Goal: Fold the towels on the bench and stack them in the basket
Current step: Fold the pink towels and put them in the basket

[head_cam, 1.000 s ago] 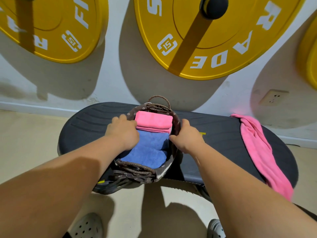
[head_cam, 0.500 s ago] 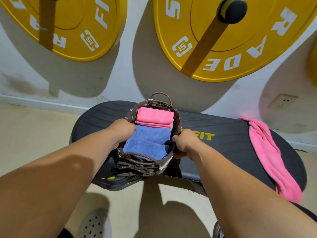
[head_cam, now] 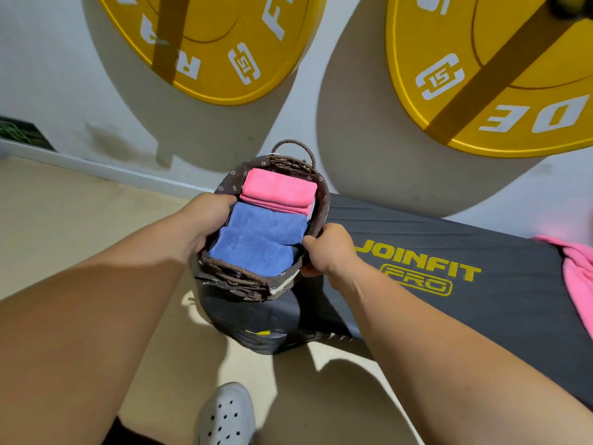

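A brown wicker basket (head_cam: 290, 163) with a dark floral lining stands at the left end of the black bench (head_cam: 500, 252). Inside it lie a folded pink towel (head_cam: 277, 189) at the far end and a folded blue towel (head_cam: 260, 240) nearer me. My left hand (head_cam: 205, 220) grips the basket's left rim and my right hand (head_cam: 329, 250) grips its right rim. An unfolded pink towel (head_cam: 579, 277) drapes over the bench at the right edge of view.
Two large yellow weight plates (head_cam: 224, 46) (head_cam: 500, 75) hang on the white wall behind the bench. The beige floor lies to the left and below. A white perforated clog (head_cam: 226, 415) shows at the bottom. The bench bears yellow JOINFIT PRO lettering (head_cam: 420, 271).
Both hands went from pressing the towels to gripping the basket's rims. The basket has slid to the bench's left end, uncovering the yellow lettering. The view has swung left.
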